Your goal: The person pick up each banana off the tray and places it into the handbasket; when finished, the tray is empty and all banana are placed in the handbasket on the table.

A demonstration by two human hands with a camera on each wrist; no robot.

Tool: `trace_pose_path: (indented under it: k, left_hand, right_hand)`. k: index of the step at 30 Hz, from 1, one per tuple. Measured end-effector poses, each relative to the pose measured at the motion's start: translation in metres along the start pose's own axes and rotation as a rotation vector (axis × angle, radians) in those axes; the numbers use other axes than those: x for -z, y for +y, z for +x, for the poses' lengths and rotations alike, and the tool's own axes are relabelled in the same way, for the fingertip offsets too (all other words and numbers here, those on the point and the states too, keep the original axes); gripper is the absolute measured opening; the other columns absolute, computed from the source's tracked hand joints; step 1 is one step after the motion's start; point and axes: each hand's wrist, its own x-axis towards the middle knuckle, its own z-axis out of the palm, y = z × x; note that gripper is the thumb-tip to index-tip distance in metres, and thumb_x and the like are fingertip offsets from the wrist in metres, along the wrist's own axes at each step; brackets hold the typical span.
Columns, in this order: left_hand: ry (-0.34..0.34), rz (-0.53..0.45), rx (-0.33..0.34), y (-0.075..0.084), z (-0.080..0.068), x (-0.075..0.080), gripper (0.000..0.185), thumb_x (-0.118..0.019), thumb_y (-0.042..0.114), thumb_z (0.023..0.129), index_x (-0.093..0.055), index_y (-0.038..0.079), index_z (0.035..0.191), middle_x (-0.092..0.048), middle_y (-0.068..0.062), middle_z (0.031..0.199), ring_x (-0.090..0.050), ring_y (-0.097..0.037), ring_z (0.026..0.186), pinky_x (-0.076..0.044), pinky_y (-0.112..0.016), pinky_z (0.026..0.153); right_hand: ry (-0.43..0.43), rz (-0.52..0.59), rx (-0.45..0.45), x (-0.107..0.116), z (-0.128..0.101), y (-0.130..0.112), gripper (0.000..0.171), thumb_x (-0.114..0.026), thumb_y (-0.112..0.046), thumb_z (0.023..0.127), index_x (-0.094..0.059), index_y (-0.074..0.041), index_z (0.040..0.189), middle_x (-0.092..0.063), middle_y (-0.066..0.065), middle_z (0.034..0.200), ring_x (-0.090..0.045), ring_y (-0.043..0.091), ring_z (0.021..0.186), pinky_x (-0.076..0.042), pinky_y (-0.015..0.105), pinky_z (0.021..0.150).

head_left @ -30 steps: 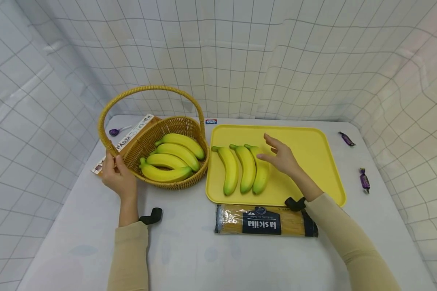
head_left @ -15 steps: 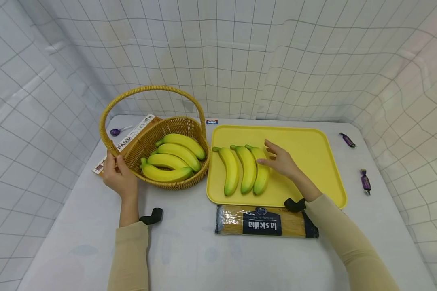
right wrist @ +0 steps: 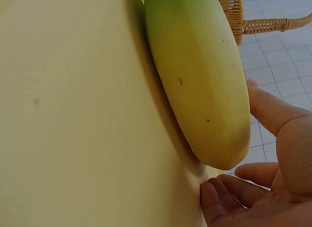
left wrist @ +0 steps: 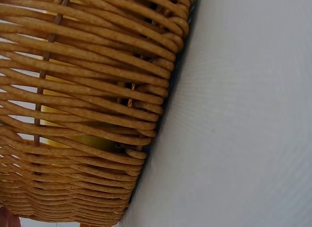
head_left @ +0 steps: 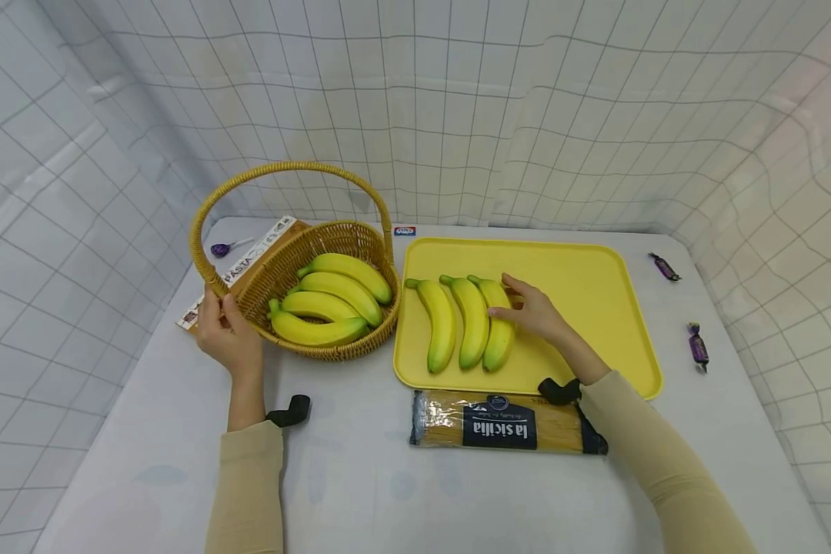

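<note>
In the head view, my left hand (head_left: 230,338) grips the wicker basket (head_left: 339,352) where its tall handle (head_left: 294,166) meets the rim. Several bananas (head_left: 346,292) lie inside the basket. The left wrist view is mostly woven basket wall (left wrist: 83,90), with a fingertip at the lower left corner. Three more bananas lie side by side on the yellow tray (head_left: 575,285). My right hand (head_left: 536,312) is at the rightmost one (head_left: 500,338), thumb over its upper part and fingers along its right side. In the right wrist view, the fingers (right wrist: 239,193) curve loosely below that banana's end (right wrist: 204,90).
A pasta box (head_left: 249,261) and a purple lollipop (head_left: 221,249) lie behind the basket. In front of the tray is a spaghetti packet (head_left: 498,423), partly under the right sleeve. Two purple-wrapped candies (head_left: 665,267) lie at the right. A small red-blue packet (head_left: 405,231) sits at the back.
My right hand has lowered toward the rightmost banana, its thumb and fingers now closer around it. The left hand stays on the basket handle.
</note>
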Motion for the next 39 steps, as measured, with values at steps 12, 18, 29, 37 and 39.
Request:
trace_pose_path:
  k: [12,18,29,37,39]
  left_hand:
    - [-0.024,0.007,0.009,0.0037,-0.0001,0.0046,0.032,-0.055,0.016,0.099,-0.066,0.004,0.126,-0.064,-0.027,0.097,-0.041,0.010,0.079,-0.035,-0.013,0.072]
    - [-0.022,0.001,0.004,0.0024,0.0000,0.0037,0.031,-0.055,0.015,0.099,-0.067,0.005,0.125,-0.064,-0.026,0.096,-0.041,0.009,0.079,-0.034,-0.013,0.072]
    - [-0.028,0.000,0.004,0.0022,0.0013,0.0014,0.031,-0.055,0.017,0.099,-0.067,0.003,0.123,-0.063,-0.015,0.091,-0.040,0.010,0.080,-0.034,-0.014,0.072]
    - [-0.023,-0.001,0.005,0.0004,0.0007,0.0019,0.031,-0.056,0.017,0.099,-0.067,0.004,0.124,-0.062,0.002,0.089,-0.040,0.009,0.079,-0.034,-0.013,0.072]
    - [-0.024,-0.002,0.005,0.0013,0.0005,0.0019,0.031,-0.056,0.016,0.099,-0.067,0.005,0.125,-0.064,-0.011,0.090,-0.040,0.009,0.079,-0.034,-0.013,0.072]
  right_hand:
    - [-0.008,-0.026,0.001,-0.0012,0.0003,-0.0003,0.084,-0.069,-0.033,0.090,-0.024,-0.005,0.155,-0.031,0.021,0.157,-0.043,0.042,0.134,-0.042,0.051,0.105]
    - [-0.004,-0.052,-0.024,-0.0015,0.0017,-0.0022,0.082,-0.069,-0.034,0.090,-0.026,-0.005,0.154,-0.034,0.022,0.155,-0.043,0.041,0.134,-0.042,0.052,0.105]
    - [0.074,0.003,-0.090,-0.0045,0.0035,-0.0037,0.072,-0.069,-0.026,0.090,-0.036,-0.005,0.150,-0.043,0.021,0.149,-0.048,0.038,0.131,-0.045,0.048,0.102]
    - [0.119,0.031,-0.110,-0.0048,0.0057,0.0004,0.068,-0.069,-0.025,0.091,-0.039,-0.007,0.149,-0.045,0.017,0.150,-0.048,0.036,0.131,-0.046,0.047,0.102]
    - [0.127,0.043,-0.105,-0.0043,0.0056,0.0001,0.068,-0.069,-0.025,0.091,-0.040,-0.007,0.149,-0.045,0.017,0.149,-0.049,0.036,0.131,-0.045,0.047,0.103]
